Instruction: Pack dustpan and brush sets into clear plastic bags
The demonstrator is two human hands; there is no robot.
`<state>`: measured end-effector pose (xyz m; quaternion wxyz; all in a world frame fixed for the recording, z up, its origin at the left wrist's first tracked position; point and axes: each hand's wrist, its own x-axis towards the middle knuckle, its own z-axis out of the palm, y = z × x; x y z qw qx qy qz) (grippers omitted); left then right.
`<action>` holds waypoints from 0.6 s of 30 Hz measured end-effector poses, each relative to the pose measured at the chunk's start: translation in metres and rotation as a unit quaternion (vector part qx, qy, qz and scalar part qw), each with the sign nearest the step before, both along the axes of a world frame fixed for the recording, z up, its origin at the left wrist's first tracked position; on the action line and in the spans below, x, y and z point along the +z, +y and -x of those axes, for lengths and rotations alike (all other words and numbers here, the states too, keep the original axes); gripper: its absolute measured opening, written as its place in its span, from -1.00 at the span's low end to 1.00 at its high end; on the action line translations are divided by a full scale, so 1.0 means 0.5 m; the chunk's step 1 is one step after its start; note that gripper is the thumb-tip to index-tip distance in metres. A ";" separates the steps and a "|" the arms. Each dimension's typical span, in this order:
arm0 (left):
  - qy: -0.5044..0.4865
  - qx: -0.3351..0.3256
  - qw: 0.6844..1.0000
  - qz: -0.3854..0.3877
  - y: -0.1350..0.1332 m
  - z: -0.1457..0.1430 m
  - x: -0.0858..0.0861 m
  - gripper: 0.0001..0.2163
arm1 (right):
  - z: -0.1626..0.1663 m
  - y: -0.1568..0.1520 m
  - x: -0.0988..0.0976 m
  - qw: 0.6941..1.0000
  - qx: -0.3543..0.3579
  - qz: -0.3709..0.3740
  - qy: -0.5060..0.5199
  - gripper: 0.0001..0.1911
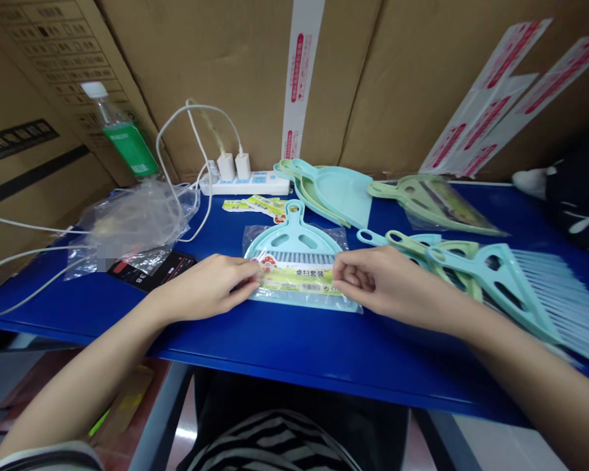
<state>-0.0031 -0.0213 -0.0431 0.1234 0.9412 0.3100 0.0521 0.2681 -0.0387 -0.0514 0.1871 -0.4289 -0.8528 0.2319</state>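
A light-blue dustpan (300,226) with a small brush (287,257) lies in front of me, handle pointing away. Around the set is a clear plastic bag (347,302). Across its lower half stretches a green-and-white label card (299,278) with a mushroom picture and a barcode. My left hand (216,288) pinches the card's left end between thumb and fingers. At the right end, my right hand (383,281) has its thumb and curled fingers closed on the card. Whether the card sits inside or on top of the bag I cannot tell.
More dustpans (343,186) lie at the back, with loose label cards (260,206) beside them. Several brushes (510,281) are piled at right. A bagged green set (436,199), power strip (255,183), cables, bottle (130,147), plastic bags (132,219) and phone (160,271) surround the blue table (285,347).
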 end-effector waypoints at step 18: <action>-0.036 0.055 0.998 0.021 -0.004 -0.011 -0.004 -0.88 | 0.003 0.002 -0.012 0.998 -0.019 -0.052 -0.020 -0.90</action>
